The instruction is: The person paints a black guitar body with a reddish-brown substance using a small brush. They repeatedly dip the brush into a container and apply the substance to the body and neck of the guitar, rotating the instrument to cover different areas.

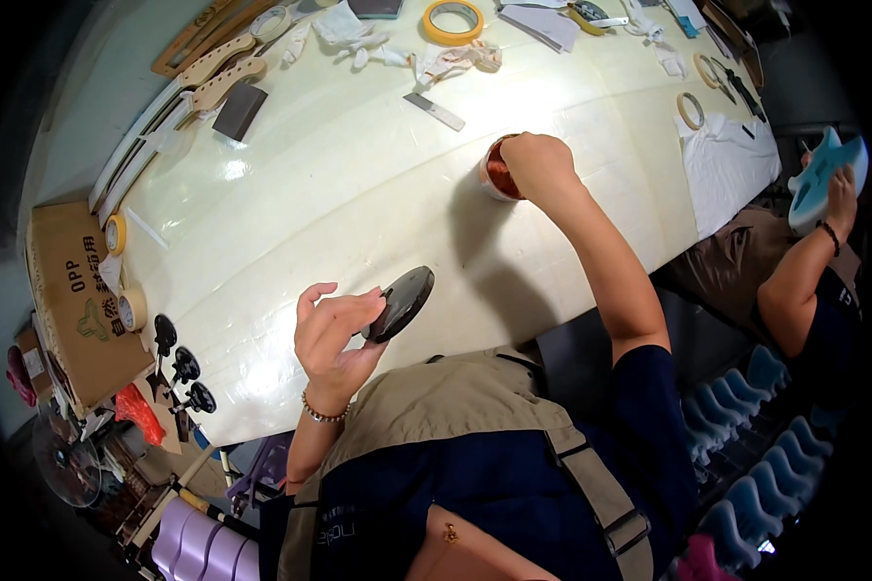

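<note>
My left hand [334, 334] holds a dark, flat, round disc [407, 300] by its edge, tilted above the near part of the table. The thumb and some fingers grip it while another finger sticks out. Further right, my right hand [543, 165] is bent over a small tub [488, 186] of red-brown paste, knuckles up and fingers curled down into its mouth. Those fingertips are hidden, and I cannot make out what they hold. Beyond the tub lies a flat metal scraper blade [436, 111].
A pale sheet covers the table [310, 203]. Guitar necks [225, 82] and a dark block [239, 111] lie far left, a yellow tape roll [452, 21] and crumpled wipes at the back. A cardboard box [82, 300] stands left. At right, another person's hand [841, 203] holds a light-blue guitar body [824, 179].
</note>
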Demonstrator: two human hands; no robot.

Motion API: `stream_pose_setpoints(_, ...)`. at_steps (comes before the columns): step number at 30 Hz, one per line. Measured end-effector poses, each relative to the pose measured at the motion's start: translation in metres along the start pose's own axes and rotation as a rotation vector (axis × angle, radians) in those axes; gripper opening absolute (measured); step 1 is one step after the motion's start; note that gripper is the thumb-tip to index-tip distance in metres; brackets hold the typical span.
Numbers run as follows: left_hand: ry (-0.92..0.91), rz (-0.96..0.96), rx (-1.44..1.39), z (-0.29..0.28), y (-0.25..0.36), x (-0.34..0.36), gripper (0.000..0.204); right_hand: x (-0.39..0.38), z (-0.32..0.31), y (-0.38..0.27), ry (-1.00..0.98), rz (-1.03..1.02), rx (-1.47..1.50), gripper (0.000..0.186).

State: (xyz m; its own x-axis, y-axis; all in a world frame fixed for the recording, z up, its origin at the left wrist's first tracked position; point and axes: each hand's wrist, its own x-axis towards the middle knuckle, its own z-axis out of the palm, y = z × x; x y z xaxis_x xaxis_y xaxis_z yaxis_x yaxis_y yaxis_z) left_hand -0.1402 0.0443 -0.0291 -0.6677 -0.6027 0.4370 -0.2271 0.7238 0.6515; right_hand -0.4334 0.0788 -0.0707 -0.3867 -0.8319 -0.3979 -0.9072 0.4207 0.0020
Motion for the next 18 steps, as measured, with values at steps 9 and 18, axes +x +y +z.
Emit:
stream_pose_setpoints(9, 0.01, -0.028, -0.019, 0.001, -0.007, 0.003, 0.032, 0.019, 0.012, 0.013, -0.077, -0.06, 0.029, 0.014)
stream_pose_setpoints(18, 0.095, -0.072, -0.085, 0.0, -0.001, 0.007, 0.026, -0.022, -0.011, 0.035, 0.106, 0.027, 0.349, 0.008)
